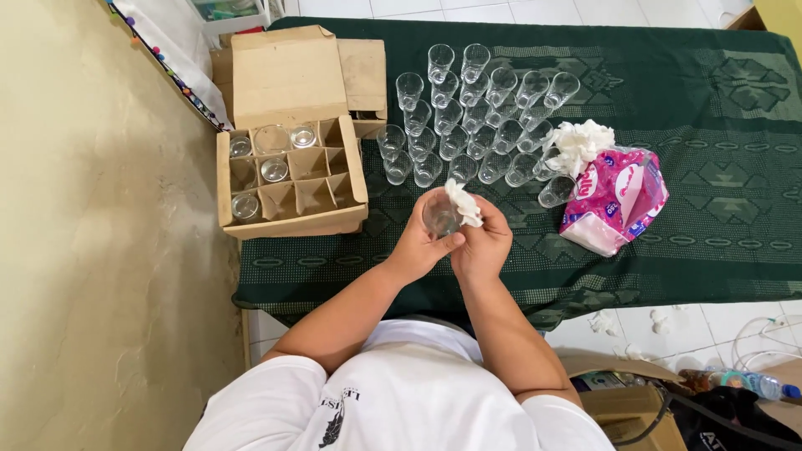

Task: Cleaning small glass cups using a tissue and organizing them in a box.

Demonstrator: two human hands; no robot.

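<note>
White-shirted person's left hand [415, 244] grips a glass [439, 214]; right hand [482, 242] pinches a tissue [462, 203] inside it.

Cream plaster wall [92, 250] fills left of frame, faintly mottled. White tiled floor [501, 8] along top edge and again lower right. Table under dark green patterned cloth [718, 167] spans centre to right edge. White fabric with coloured pom-pom trim [171, 50] hangs upper left. White cable [764, 338] loops on floor, lower right. Light even, soft, shadows weak.
</note>
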